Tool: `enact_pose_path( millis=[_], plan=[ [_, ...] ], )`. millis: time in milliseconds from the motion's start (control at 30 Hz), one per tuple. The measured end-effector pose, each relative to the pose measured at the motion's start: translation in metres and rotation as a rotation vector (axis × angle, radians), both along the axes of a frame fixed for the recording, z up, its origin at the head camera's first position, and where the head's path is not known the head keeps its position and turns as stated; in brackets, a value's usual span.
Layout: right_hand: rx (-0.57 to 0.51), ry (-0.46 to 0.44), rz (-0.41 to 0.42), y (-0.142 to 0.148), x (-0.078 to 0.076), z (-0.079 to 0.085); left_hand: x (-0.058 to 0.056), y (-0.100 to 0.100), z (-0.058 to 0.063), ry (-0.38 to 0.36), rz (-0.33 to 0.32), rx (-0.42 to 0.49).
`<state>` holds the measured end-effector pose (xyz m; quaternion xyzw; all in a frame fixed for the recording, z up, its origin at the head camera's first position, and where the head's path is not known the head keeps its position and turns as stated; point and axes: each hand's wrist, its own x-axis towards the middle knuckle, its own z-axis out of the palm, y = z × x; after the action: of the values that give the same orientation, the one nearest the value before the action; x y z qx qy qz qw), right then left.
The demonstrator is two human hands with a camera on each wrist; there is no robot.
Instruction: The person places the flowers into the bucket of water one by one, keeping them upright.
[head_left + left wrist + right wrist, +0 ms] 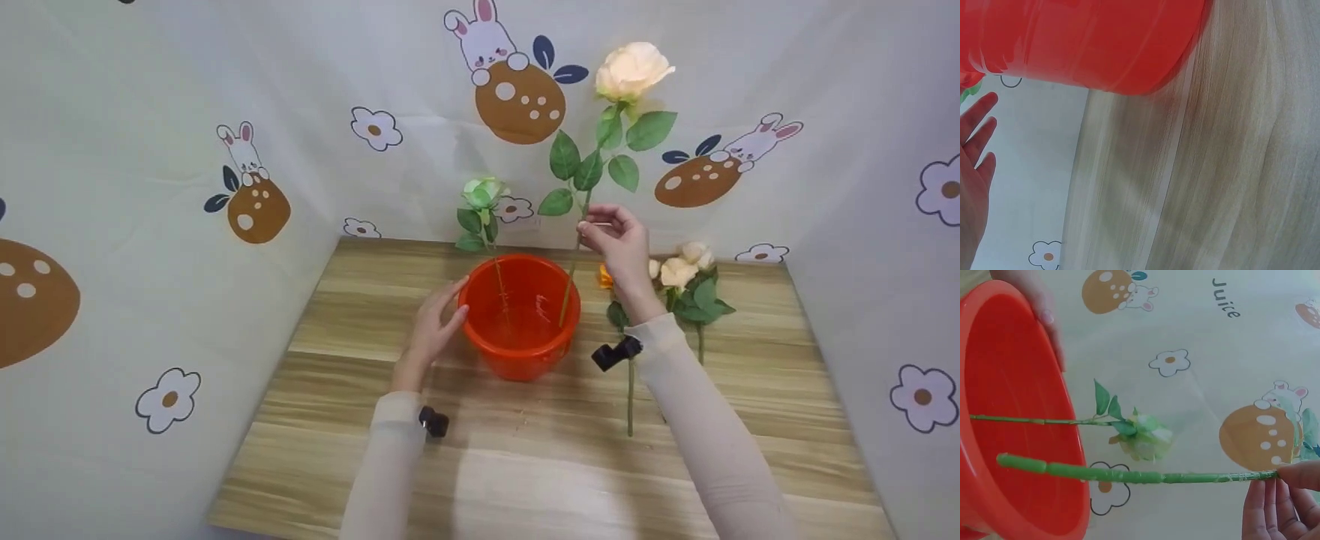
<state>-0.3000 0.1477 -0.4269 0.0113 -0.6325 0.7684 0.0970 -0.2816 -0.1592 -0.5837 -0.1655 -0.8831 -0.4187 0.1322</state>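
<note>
I pinch a cream rose (pixel 634 71) nearly upright between right thumb and fingers, its knobbly green stem (pixel 1129 475) ending within a glossy red plastic bucket (pixel 525 367).
My right hand (pixel 619 240) is raised; my left hand (pixel 439 322), fingers loosely extended and gripping nothing, rests against the bucket's left side. A ruffled pale-green rose (pixel 482 193) leans inside; flowers (pixel 679 271) lie right.

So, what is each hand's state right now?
Left hand: open, at the round red bucket.
Right hand: holding the pale-peach rose by its green stem.
</note>
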Motion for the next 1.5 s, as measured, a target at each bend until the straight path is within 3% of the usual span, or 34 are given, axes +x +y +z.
enact_pose_path(
  millis=[167, 700, 933, 1333, 1500],
  plan=[
    [0.021, -0.002, 0.013, -0.014, -0.003, -0.007, 0.0, 0.0, 0.0, 0.0, -0.005, 0.009],
    [0.212, -0.037, 0.046, -0.054, -0.006, -0.058, 0.0, -0.001, 0.001, 0.01, 0.012, -0.023],
    [0.334, -0.128, 0.082, -0.068, -0.011, -0.075, 0.0, -0.001, 0.0, 0.027, 0.011, -0.025],
    [0.556, -0.252, 0.073, -0.076, -0.012, -0.095, 0.002, 0.002, 0.001, 0.013, 0.006, -0.011],
    [0.586, -0.29, 0.081, -0.078, -0.014, -0.098, 0.002, 0.003, 0.002, 0.022, 0.006, 0.003]
  ],
)
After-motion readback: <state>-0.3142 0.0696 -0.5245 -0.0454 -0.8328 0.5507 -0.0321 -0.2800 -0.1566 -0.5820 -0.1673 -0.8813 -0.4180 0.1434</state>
